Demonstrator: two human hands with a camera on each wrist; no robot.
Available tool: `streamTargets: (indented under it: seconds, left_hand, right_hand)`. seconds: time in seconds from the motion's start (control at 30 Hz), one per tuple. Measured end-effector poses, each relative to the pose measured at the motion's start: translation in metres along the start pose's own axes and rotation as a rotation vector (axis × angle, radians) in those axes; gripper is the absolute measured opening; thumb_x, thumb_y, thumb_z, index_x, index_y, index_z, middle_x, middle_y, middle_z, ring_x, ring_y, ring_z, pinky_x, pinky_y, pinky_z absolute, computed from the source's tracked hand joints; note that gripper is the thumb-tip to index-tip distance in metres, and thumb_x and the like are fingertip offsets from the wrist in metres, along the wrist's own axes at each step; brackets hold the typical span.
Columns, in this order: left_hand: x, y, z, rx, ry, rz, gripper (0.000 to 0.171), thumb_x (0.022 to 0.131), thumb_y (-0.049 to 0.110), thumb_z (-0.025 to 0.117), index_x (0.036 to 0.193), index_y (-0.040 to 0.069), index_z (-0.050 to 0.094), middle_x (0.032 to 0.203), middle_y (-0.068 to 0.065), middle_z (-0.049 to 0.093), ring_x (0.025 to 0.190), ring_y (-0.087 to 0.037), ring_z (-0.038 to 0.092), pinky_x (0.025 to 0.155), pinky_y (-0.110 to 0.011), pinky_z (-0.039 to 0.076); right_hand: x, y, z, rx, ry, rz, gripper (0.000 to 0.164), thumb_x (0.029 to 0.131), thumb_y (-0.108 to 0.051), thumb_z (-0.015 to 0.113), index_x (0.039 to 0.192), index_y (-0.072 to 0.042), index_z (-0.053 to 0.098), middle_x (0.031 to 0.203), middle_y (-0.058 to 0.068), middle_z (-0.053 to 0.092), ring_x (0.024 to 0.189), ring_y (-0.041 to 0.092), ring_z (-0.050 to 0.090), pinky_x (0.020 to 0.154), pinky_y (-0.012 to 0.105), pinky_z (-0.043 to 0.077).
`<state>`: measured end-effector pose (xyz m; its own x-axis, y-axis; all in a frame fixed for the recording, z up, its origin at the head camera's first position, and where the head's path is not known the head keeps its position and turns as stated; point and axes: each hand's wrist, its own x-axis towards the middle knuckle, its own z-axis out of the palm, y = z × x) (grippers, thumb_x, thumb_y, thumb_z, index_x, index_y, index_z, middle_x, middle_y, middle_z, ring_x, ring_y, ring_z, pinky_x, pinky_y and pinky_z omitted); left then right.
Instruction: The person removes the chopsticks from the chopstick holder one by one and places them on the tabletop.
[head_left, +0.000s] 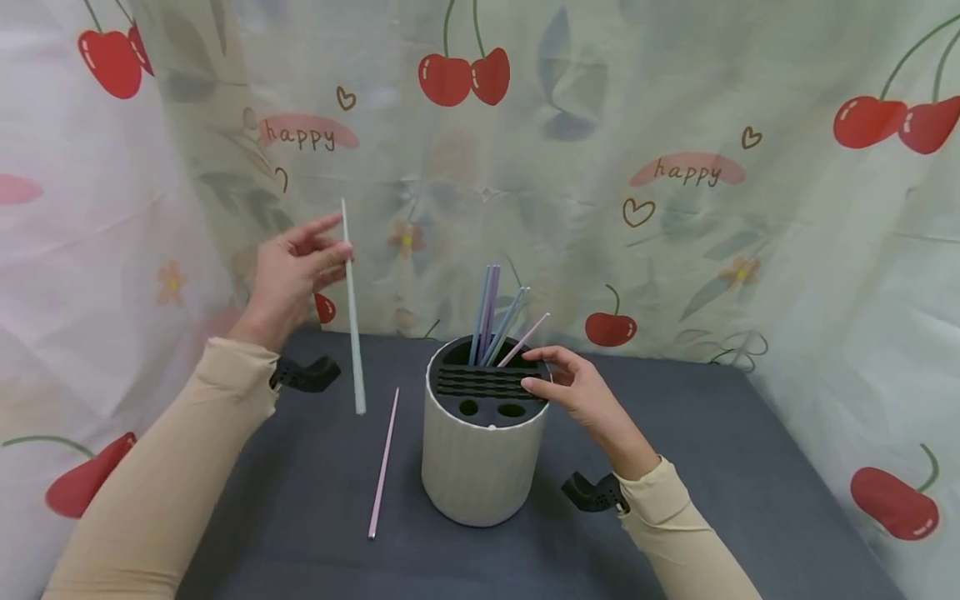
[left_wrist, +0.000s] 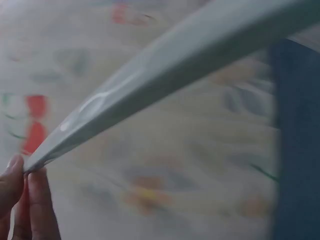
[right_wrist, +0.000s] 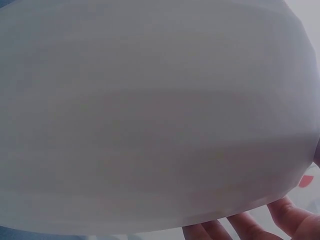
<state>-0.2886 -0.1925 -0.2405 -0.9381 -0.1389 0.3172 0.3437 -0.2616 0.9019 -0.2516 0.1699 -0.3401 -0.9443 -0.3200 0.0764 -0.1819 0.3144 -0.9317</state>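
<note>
Pinches apparently one pale green chopstick (head_left: 354,333) aloft at left, in the left hand (head_left: 292,271). Has one pink chopstick (head_left: 385,463) lying right of it, then one white holder (head_left: 482,471) of several chopsticks (head_left: 490,317), gripped at right by the right hand (head_left: 588,402).

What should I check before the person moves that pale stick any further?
1. Pale stick held: ok, pinched between the left hand's thumb and fingers.
2. Pot upright: ok, it stands on the table.
3. Pot steadied: cannot tell; the right hand is at its rim, but how firmly doesn't show.
4. Space in the pot's back opening: ok, a dark gap shows left of the sticks there.
5. Nothing loose on the table: not ok, a pink stick lies beside the pot.
</note>
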Motion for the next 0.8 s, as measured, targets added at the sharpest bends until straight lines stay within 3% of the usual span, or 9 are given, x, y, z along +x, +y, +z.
streamTargets:
  seconds: [0.13,0.23,0.37,0.57,0.8]
  left_hand:
    - [-0.01,-0.069,-0.035,0.348,-0.078,-0.217,0.055,0.086,0.009,0.072,0.138,0.006,0.053,0.083,0.009,0.069,0.075,-0.003,0.069,0.07,-0.021,0.059]
    - [-0.019,-0.115,-0.053,0.48,-0.114,-0.335,0.055,0.088,0.008,0.071,0.139,0.004,0.051,0.087,0.004,0.071,0.078,-0.005,0.069,0.07,-0.023,0.059]
    - [-0.029,-0.159,-0.067,0.558,-0.115,-0.418,0.05,0.087,0.003,0.07,0.134,-0.001,0.055,0.098,-0.012,0.072,0.082,-0.012,0.07,0.068,-0.025,0.059]
    - [-0.037,-0.196,-0.076,0.637,-0.074,-0.505,0.043,0.086,0.001,0.071,0.127,0.0,0.061,0.107,-0.019,0.068,0.073,-0.01,0.067,0.064,-0.026,0.059]
    - [-0.04,-0.215,-0.079,0.737,-0.067,-0.511,0.043,0.079,-0.005,0.075,0.121,-0.003,0.065,0.117,-0.029,0.061,0.062,-0.008,0.066,0.058,-0.027,0.059]
  right_hand:
    - [0.0,-0.001,-0.001,0.003,0.0,0.001,0.042,0.092,-0.02,0.067,0.13,-0.007,0.055,0.146,0.011,0.039,0.104,0.022,0.055,0.089,0.034,0.044]
    - [0.0,-0.001,-0.001,0.006,-0.004,0.002,0.042,0.092,-0.02,0.067,0.13,-0.007,0.055,0.146,0.011,0.039,0.105,0.023,0.054,0.09,0.034,0.045]
    - [0.0,-0.001,-0.001,0.008,-0.007,0.001,0.042,0.092,-0.02,0.067,0.13,-0.007,0.055,0.147,0.011,0.038,0.108,0.024,0.054,0.091,0.036,0.045]
    - [0.001,-0.001,-0.002,-0.004,-0.004,0.005,0.042,0.092,-0.021,0.067,0.13,-0.008,0.055,0.149,0.011,0.037,0.113,0.028,0.053,0.095,0.04,0.044]
    - [0.0,-0.002,-0.002,-0.015,-0.007,0.006,0.043,0.092,-0.021,0.067,0.131,-0.007,0.054,0.147,0.011,0.039,0.109,0.024,0.055,0.091,0.037,0.044]
